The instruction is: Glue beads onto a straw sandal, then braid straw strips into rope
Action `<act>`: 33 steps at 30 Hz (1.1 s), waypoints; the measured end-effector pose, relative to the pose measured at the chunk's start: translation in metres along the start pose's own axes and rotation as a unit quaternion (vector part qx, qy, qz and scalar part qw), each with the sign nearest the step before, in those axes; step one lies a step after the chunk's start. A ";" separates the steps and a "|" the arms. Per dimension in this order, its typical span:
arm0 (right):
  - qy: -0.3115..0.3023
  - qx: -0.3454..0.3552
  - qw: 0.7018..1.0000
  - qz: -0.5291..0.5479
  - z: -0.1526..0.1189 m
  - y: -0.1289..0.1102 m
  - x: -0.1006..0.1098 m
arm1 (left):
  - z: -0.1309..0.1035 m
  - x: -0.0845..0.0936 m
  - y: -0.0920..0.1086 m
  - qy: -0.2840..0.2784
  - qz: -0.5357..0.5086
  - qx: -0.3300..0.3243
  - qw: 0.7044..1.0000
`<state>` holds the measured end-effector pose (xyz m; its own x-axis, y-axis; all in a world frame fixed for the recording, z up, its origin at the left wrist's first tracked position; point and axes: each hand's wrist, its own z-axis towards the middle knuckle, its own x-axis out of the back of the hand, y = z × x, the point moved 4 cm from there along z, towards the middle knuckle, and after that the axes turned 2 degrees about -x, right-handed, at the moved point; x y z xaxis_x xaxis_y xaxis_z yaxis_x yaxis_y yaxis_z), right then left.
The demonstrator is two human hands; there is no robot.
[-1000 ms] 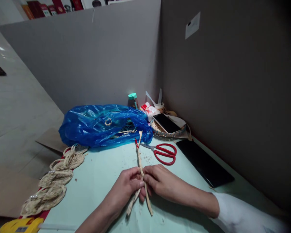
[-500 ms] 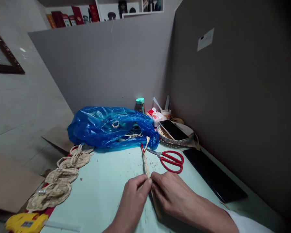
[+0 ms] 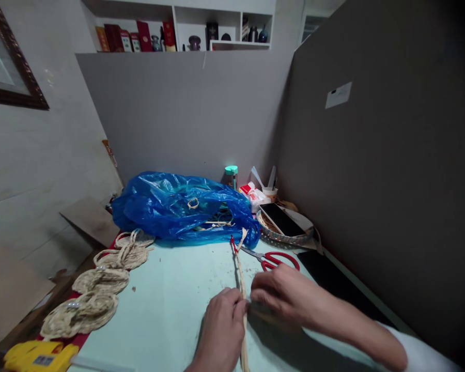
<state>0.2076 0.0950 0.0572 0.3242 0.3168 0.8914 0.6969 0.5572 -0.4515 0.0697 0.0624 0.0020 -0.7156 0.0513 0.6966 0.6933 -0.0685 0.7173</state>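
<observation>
A narrow pale raffia braid (image 3: 239, 274) runs toward me across the table, its frayed far end by a small red clip (image 3: 233, 244). My left hand (image 3: 225, 323) pinches the braid between thumb and fingers, and loose raffia hangs below it toward the near edge. Just to the right, my right hand (image 3: 281, 294) has its fingers curled together, with a blurred raffia strand stretching from the braid beneath it. Red-handled scissors (image 3: 269, 258) lie beyond my right hand, partly covered by it.
A blue plastic bag (image 3: 170, 206) fills the back. At back right, a woven basket (image 3: 282, 238) holds a phone (image 3: 282, 219); a black flat object (image 3: 337, 287) lies nearer. Several coiled straw pieces (image 3: 101, 280) line the left edge, with a yellow glue gun (image 3: 41, 356) at front left.
My right hand has moved away from the braid to the right and slightly up. My left hand still pinches the braid, a little lower. The whole view has tilted upward.
</observation>
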 end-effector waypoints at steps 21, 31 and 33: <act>0.086 0.113 0.984 -0.105 0.132 0.049 0.088 | 0.001 0.022 0.052 -0.090 0.360 -0.036 0.928; 0.081 0.164 0.966 -0.183 0.173 0.061 0.078 | 0.114 0.092 0.060 -0.033 0.449 -0.138 0.882; 0.080 0.159 0.963 -0.201 0.182 0.066 0.075 | 0.146 0.099 0.046 -0.021 0.457 -0.143 0.878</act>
<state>0.1612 0.2952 0.0872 0.1812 -0.0826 0.9800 0.5647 0.8246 -0.0349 0.0430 0.2098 0.1057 0.1352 -0.1195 0.9836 0.9227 -0.3466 -0.1690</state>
